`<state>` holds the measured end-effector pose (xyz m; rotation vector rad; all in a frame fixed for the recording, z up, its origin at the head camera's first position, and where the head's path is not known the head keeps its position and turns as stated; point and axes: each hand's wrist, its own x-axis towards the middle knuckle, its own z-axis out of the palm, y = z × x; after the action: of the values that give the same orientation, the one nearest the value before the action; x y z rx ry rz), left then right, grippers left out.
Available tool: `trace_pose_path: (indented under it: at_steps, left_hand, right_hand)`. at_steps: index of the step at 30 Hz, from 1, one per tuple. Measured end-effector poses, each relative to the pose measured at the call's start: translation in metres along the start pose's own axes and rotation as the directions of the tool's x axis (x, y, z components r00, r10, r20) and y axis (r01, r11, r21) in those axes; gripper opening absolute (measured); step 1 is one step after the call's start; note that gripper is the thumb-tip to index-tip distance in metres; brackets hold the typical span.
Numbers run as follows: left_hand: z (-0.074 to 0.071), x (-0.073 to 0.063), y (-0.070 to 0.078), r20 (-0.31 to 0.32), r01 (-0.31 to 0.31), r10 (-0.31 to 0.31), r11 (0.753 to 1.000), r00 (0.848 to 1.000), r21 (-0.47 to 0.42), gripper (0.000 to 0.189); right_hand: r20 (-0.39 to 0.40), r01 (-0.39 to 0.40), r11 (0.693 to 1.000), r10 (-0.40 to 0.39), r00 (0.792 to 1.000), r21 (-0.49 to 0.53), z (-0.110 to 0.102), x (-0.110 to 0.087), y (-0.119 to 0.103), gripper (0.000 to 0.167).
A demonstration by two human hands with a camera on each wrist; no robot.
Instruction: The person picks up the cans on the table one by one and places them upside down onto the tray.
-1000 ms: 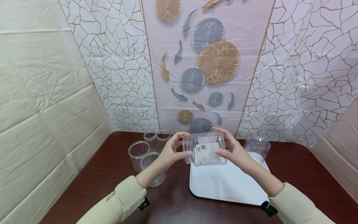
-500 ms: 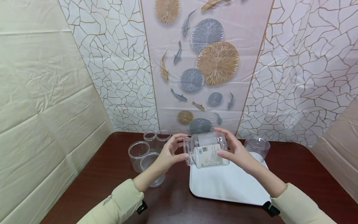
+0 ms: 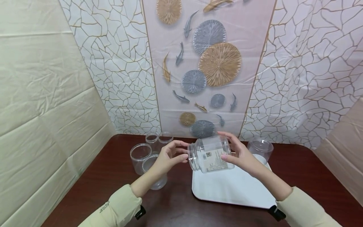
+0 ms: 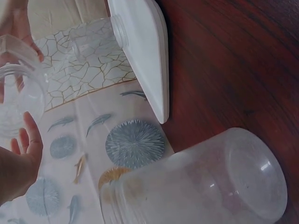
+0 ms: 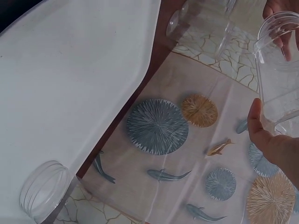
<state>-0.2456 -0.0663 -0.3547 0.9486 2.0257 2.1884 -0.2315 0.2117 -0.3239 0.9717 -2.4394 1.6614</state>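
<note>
A clear plastic jar (image 3: 212,154) with a white printed label lies sideways in the air above the tray, its threaded mouth to the left. My right hand (image 3: 239,154) grips it round the base end, thumb on the label side and fingers over the top. Close beside the mouth is my left hand (image 3: 170,157), fingers spread and thumb apart, holding nothing. In the left wrist view the left hand (image 4: 21,163) sits just off the jar's rim (image 4: 35,100). Part of the jar's base is hidden by the right hand.
A white tray (image 3: 227,192) lies on the dark red table (image 3: 175,205). On its back right corner another clear jar (image 3: 261,149) stands mouth down. Several open clear jars (image 3: 141,160) stand mouth up at the left. A patterned cloth wall (image 3: 198,126) rises behind.
My left hand has come off the jar's mouth and drawn slightly left. In my right hand the jar has shifted a little right and down, tilting slightly.
</note>
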Motion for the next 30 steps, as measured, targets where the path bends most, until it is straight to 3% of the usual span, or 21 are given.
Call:
trace_pose_path:
  at_steps: [4,21,30]
  left_hand:
    - [-0.003,-0.001,0.001,-0.018,-0.025,0.025,1.000,1.000,0.016,0.032]
    - [-0.020,-0.013,0.002,-0.076,0.013,-0.008,0.998,0.997,0.061,0.023]
    - [-0.036,-0.033,-0.002,-0.047,0.043,-0.039,0.997,0.998,0.070,0.026]
  right_hand:
    - [0.001,0.007,1.000,-0.007,1.000,-0.005,-0.001,-0.001,0.001,0.063]
    - [0.003,0.027,0.996,-0.026,1.000,-0.088,-0.008,-0.008,0.001,0.065]
    - [-0.003,0.032,0.977,-0.033,0.999,-0.211,-0.015,-0.014,0.004,0.067]
